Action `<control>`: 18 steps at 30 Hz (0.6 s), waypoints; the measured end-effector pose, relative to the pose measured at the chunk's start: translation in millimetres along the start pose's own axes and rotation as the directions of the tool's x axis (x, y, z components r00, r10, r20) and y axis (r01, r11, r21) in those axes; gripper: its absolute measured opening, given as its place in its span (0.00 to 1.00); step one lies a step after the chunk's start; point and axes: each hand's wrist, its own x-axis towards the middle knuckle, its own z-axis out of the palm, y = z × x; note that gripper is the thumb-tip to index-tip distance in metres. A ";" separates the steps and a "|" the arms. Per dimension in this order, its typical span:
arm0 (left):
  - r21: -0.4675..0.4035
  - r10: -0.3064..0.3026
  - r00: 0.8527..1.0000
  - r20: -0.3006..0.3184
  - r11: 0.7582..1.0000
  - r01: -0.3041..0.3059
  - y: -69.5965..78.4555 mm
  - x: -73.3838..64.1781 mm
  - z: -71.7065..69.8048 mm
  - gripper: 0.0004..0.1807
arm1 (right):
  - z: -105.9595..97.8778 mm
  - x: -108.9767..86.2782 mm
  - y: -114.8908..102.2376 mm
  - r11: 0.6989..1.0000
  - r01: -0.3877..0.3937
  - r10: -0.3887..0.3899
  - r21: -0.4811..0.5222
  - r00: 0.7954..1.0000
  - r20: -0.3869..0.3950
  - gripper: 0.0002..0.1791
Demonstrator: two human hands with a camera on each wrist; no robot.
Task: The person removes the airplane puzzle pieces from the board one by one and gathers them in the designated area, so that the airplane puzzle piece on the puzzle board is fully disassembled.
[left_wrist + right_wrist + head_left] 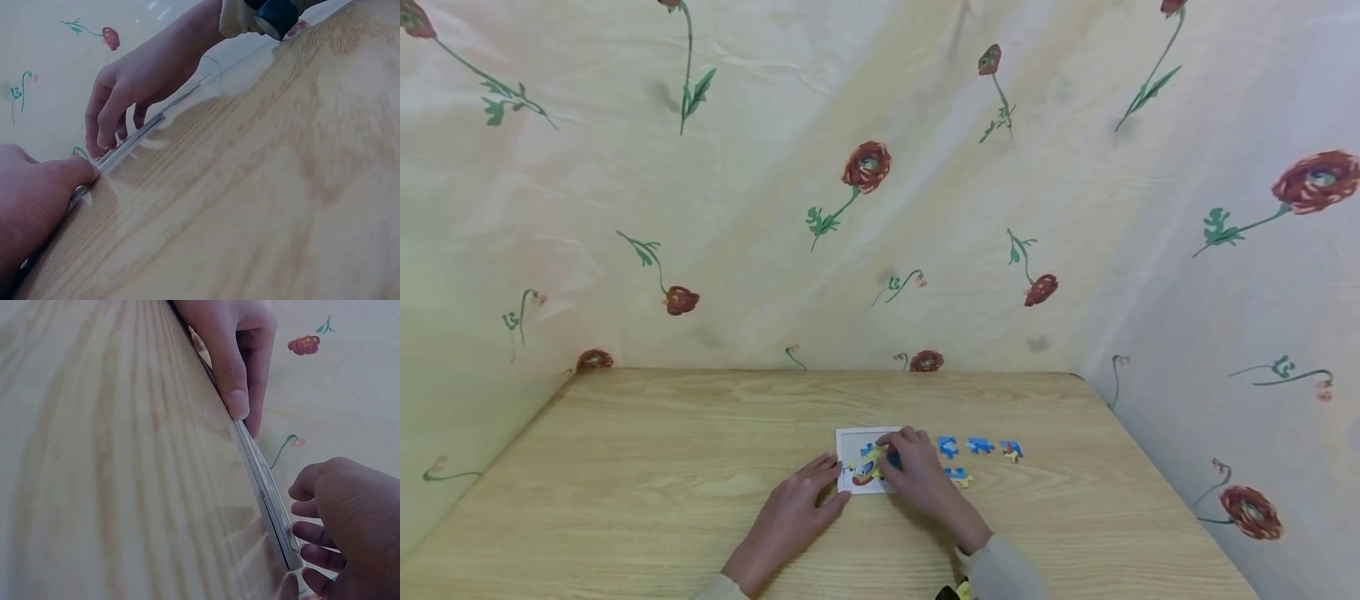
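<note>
A white-framed jigsaw tray (868, 432) lies flat on the table, its lower left part filled with yellow and blue picture pieces (867, 468). My left hand (797, 504) holds the tray at its front left corner, thumb on the near side and fingers along the left edge. Over the tray's right half is my right hand (917, 471), fingers bent downward with their tips at the pieces. In the right wrist view, that hand's fingers (314, 533) look spread beside the tray's edge. I see nothing pinched between them; the hand covers part of the picture.
Several loose jigsaw pieces lie right of the tray: one blue and white (947, 447), another beside it (979, 446), one with red and yellow (1011, 450) and a yellow-edged one (957, 477). A black and yellow object (955, 592) shows at the near edge. Flowered cloth (760, 208) surrounds the table.
</note>
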 end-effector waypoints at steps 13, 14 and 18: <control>-0.010 0.016 1.000 -0.025 1.000 -0.016 1.7 -0.1 -0.5 0.24 | 7.9 6.6 -2.6 0.998 -0.040 0.042 -0.053 0.998 0.043 0.11; -0.011 0.017 0.999 -0.028 1.000 -0.017 1.7 0.0 -0.4 0.23 | 8.2 7.0 -2.9 0.998 -0.040 0.042 -0.053 0.998 0.043 0.11; -0.008 0.024 0.999 -0.034 1.000 -0.024 1.2 0.0 -0.2 0.23 | 8.7 8.6 -4.2 0.997 -0.060 0.062 -0.040 0.997 0.051 0.11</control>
